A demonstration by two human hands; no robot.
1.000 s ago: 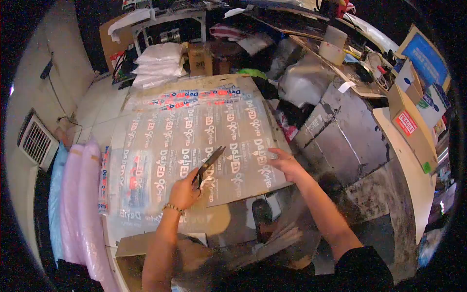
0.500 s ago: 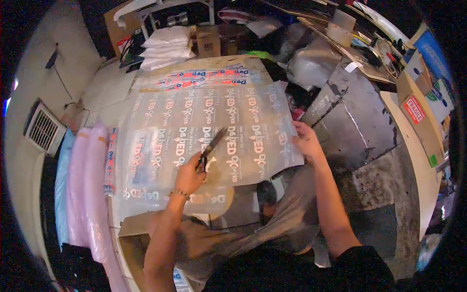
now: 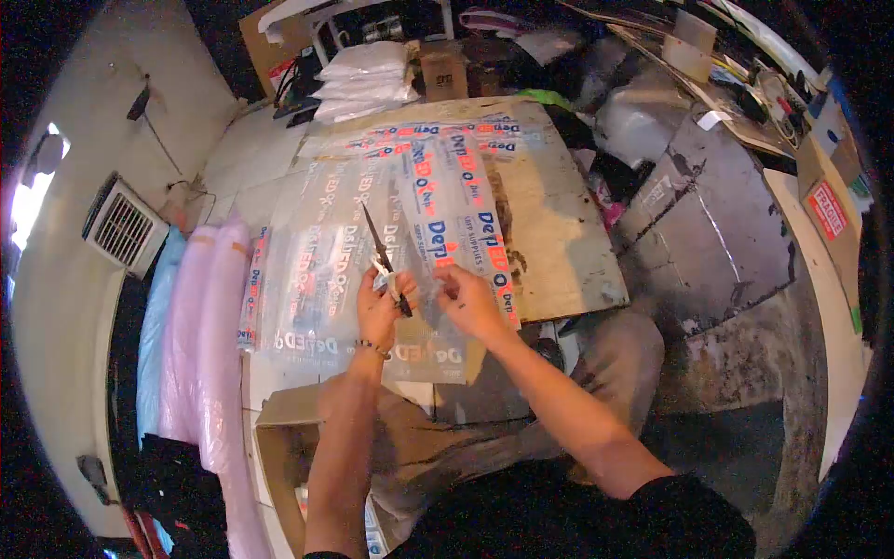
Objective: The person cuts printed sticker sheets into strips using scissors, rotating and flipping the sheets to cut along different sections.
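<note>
Fingers of left hand around scissors.

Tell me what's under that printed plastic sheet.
A wooden board shows beyond the right edge of the plastic sheet and seems to run beneath it; what else lies there, the layered, printed plastic hides.

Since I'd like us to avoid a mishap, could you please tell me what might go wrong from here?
The scissors in the left hand point across the printed plastic sheet, so the tip might snag or nick it. The right hand pinches the sheet close to the scissors, so a slip could catch its fingers. The folded-over part looks loose and could slide or crease on the wooden board.
</note>
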